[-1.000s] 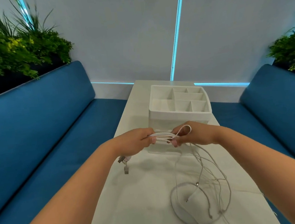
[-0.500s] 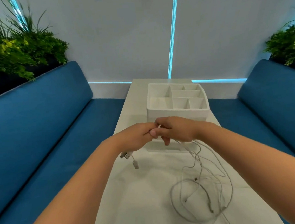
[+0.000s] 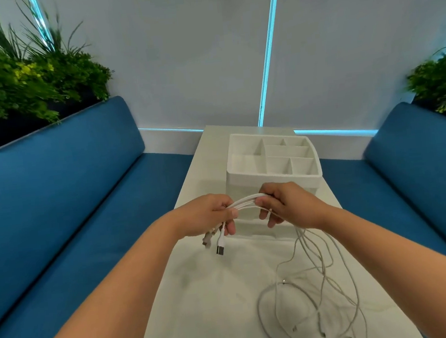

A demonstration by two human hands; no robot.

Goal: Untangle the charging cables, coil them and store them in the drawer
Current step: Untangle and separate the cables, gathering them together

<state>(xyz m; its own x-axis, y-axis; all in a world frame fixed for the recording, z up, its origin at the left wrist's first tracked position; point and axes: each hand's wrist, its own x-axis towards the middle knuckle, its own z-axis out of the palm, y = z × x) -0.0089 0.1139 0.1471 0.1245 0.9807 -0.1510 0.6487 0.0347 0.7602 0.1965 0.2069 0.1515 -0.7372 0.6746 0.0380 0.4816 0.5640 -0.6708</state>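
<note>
Blue bench seats (image 3: 56, 183) flank a narrow white surface (image 3: 215, 304) that runs toward a pale wall with a glowing cyan strip, planters at 10 and 2 o'clock. At 12 o'clock on the surface stands a white compartmented organizer (image 3: 272, 159) with what looks like a clear drawer unit beneath it, mostly hidden behind the hands.

The left hand (image 3: 207, 216) is clenched around a bundle of white charging cables (image 3: 246, 203), with several plug ends, one a USB connector (image 3: 220, 248), dangling just below its fingers. The right hand (image 3: 287, 203) pinches the same bundle just beside the left, so a short span of strands bridges the two. From the right hand the cables fall toward 5 o'clock into a loose tangle (image 3: 309, 309) lying on the surface.

These cords look light, thin and limp, with a smooth jacket likely to slide through a loose grip. They should bend freely but may spring out of a coil. Holding near the plugs seems soundest, since the stiffer ends give an anchor; tugging hard on the tangle could tighten the knots or strain the connector joints.
</note>
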